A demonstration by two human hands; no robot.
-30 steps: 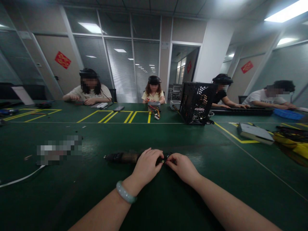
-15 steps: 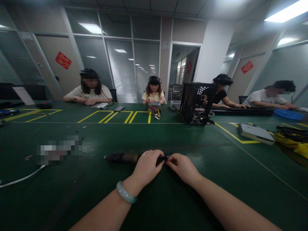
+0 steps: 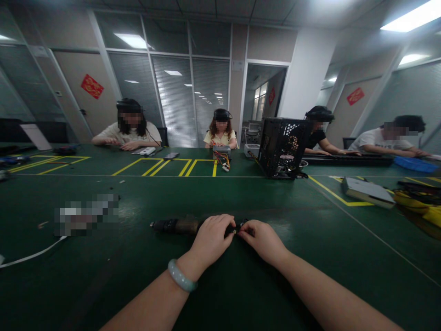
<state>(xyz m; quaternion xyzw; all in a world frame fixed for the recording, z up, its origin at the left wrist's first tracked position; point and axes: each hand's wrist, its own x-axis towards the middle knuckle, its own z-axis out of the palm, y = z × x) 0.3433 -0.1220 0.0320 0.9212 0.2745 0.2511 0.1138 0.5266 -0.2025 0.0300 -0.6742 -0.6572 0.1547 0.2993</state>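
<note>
A dark electric screwdriver [image 3: 175,225] lies on its side across the green table, its pointed tip toward the left. My left hand [image 3: 213,236] is closed over its body from above, thumb and fingers near the tail end. A greenish bangle [image 3: 181,276] is on my left wrist. Close beside it, my right hand [image 3: 260,236] pinches at the tail end. A tiny brass-coloured spot [image 3: 234,232] shows between the two hands. What the right fingertips hold is too small and hidden to make out.
A blurred-out object with a white cable [image 3: 37,257] lies at left. Beyond stand a black computer case [image 3: 280,151], a power supply [image 3: 220,151] with wires and a flat silver box [image 3: 367,192]. Several people sit across the table; a blue basket [image 3: 415,164] is far right.
Both hands stay at the screwdriver's tail end, nearly still. The whole view has shifted very slightly. Across the table at left, a person's hands have moved a little.
</note>
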